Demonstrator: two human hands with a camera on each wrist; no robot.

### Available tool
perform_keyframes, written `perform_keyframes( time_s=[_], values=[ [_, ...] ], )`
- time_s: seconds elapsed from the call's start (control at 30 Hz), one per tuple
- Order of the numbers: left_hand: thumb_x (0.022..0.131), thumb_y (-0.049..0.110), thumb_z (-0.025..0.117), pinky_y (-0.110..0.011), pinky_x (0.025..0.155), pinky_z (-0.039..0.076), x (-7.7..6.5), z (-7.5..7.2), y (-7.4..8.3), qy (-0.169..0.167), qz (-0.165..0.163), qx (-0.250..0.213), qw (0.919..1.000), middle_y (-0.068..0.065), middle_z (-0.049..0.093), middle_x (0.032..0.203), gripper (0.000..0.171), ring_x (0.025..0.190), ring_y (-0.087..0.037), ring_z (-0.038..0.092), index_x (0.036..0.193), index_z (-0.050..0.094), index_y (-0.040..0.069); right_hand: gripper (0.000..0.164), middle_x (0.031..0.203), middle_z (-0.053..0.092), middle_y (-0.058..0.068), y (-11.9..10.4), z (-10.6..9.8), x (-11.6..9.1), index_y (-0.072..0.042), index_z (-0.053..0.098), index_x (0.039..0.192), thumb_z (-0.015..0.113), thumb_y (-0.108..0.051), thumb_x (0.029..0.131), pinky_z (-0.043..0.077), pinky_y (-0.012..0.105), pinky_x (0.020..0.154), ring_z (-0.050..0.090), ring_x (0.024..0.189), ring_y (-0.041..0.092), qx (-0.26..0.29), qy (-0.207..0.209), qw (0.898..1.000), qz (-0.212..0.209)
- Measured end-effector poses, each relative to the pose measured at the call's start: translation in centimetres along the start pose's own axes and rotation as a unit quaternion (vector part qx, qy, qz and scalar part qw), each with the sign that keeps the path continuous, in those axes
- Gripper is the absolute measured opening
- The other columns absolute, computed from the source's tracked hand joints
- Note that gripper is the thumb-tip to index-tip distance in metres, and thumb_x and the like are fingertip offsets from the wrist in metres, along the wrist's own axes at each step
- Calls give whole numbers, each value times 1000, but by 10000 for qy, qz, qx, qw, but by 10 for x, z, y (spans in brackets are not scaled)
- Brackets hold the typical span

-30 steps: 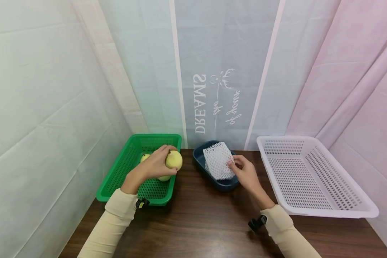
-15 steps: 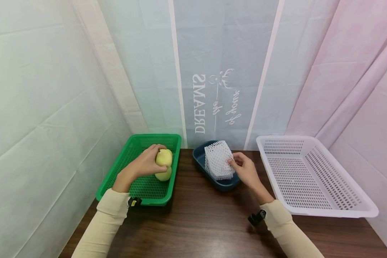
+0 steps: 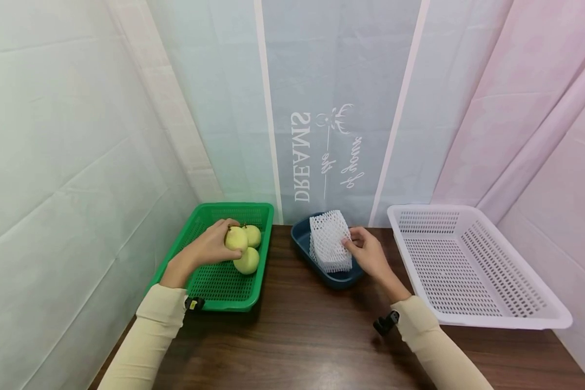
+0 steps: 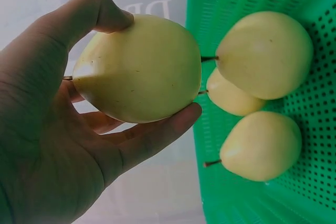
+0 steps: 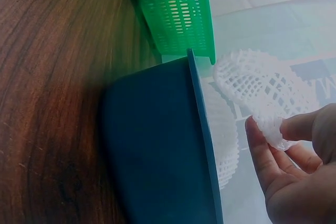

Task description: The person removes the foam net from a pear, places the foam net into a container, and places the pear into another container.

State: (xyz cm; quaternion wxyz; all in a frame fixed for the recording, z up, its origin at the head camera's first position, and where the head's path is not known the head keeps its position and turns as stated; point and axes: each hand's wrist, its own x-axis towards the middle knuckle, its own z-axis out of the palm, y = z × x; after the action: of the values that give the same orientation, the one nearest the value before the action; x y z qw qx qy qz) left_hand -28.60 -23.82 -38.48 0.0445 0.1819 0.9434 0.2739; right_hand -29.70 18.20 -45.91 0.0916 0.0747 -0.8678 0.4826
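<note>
My left hand grips a yellow-green pear above the green basket, with the thumb on one side and fingers on the other. Three more pears lie below it; the left wrist view shows an upper pear, a partly covered pear and a lower pear. At the middle, my right hand pinches the edge of a white foam fruit net between thumb and fingers. This net is raised over a dark blue tub, where more white netting shows behind the rim.
A white slotted basket stands on the right of the brown wooden table. Printed cloth hangs right behind the containers, and pale cloth walls close in both sides.
My left hand has carried the pear leftward, from the green basket's right rim to over its middle, uncovering the pears beneath. My right hand has lifted the foam net slightly.
</note>
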Motion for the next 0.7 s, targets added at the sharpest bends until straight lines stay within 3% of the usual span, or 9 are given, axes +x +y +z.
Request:
perform_keyframes(
  time_s=[0.7],
  values=[
    [92, 30, 80, -41, 75, 55, 0, -11, -33, -314, -309, 357, 9984, -26, 58, 135, 71, 102, -30, 62, 148, 49, -1, 36, 125, 71, 28, 1, 5, 10, 5, 56, 134, 67, -15, 105, 62, 48, 91, 70, 115, 41, -55, -230, 9993, 278]
  ],
)
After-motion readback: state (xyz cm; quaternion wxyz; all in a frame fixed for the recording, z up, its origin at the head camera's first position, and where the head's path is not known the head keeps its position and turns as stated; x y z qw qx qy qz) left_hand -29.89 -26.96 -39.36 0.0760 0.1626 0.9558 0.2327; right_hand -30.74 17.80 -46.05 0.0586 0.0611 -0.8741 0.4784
